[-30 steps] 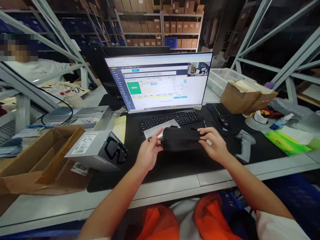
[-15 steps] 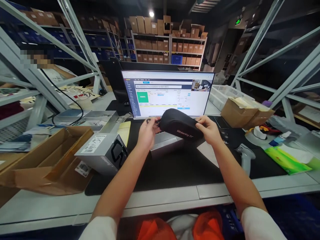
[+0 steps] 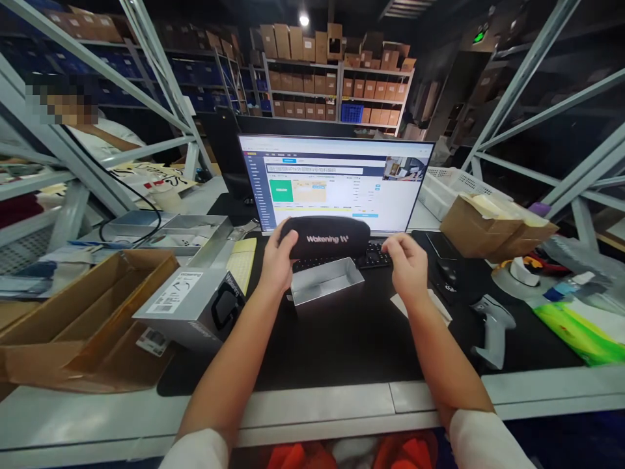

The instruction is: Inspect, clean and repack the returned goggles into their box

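Observation:
My left hand (image 3: 278,260) grips the left end of a black zip case (image 3: 325,238), thumb on its front. White "Wakening" lettering faces me, and the case is held up in front of the monitor's lower edge. My right hand (image 3: 409,267) is apart from the case, just beyond its right end, with the fingers curled together; whether anything is pinched in them is hidden. Below the case lies an open grey box (image 3: 327,283), bare inside, on the black mat. Part of a black keyboard (image 3: 375,255) shows behind, and a pale paper (image 3: 442,307) lies beneath my right wrist.
An open cardboard box (image 3: 97,355) and a grey printed box (image 3: 178,316) stand at the left. A lit monitor (image 3: 336,203) is ahead. On the right are a mouse (image 3: 446,275), a barcode scanner (image 3: 495,332) and a green packet (image 3: 581,332). Another person sits far left.
My right hand has let go of the case's right end and moved slightly right. My left hand has shifted its hold, and the case has turned upright and moved left, uncovering the open grey box.

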The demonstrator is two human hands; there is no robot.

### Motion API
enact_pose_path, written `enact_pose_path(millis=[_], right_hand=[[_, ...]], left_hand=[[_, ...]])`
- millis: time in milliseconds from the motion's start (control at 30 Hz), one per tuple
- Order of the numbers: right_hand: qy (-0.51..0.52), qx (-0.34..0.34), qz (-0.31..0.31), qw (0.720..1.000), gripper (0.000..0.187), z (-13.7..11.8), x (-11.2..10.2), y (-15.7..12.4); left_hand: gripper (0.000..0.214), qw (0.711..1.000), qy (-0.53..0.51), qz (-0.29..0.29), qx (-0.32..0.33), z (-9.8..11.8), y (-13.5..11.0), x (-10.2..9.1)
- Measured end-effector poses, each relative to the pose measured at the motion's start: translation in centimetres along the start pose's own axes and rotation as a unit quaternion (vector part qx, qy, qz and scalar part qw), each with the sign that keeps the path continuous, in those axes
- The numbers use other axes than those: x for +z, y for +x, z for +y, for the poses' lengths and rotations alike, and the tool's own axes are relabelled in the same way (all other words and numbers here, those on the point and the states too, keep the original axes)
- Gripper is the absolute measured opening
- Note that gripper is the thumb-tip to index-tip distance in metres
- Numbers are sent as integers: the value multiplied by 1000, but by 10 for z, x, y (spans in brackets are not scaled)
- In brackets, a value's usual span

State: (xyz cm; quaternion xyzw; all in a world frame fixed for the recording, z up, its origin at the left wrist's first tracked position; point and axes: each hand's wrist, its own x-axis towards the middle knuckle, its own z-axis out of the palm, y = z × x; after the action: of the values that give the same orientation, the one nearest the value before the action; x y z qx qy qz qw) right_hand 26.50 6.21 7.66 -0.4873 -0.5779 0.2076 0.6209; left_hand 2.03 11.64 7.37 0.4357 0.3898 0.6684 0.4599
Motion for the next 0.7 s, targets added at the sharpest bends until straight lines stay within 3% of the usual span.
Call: enact_pose_path(millis=[100, 133, 167, 233, 300, 400, 567, 700], right_hand=[[5, 96, -234, 967, 39, 4, 13, -12], [23, 130, -265, 955, 37, 9, 21, -13], [57, 158, -259, 951, 39, 16, 28, -13], [166, 189, -182, 951, 56, 32, 41, -10], [281, 187, -117, 934, 66, 43, 48, -5], [366, 159, -84, 913, 67, 49, 47, 0], [311, 175, -31, 934, 65, 54, 43, 0], [197, 183, -62, 961, 52, 65, 50, -2]], left_hand=[[63, 997, -32, 68, 3, 2, -2, 5], [62, 997, -35, 72, 3, 3, -5, 6], [61, 997, -37, 67, -2, 3, -8, 7], [58, 998, -38, 38, -23, 1, -14, 9], [54, 999, -33, 4, -26, -1, -18, 10], [50, 1000, -8, -21, 3, -5, -19, 7], [50, 989, 90, -113, -33, -9, -15, -2], [43, 985, 149, -74, -48, -14, -13, -5]])
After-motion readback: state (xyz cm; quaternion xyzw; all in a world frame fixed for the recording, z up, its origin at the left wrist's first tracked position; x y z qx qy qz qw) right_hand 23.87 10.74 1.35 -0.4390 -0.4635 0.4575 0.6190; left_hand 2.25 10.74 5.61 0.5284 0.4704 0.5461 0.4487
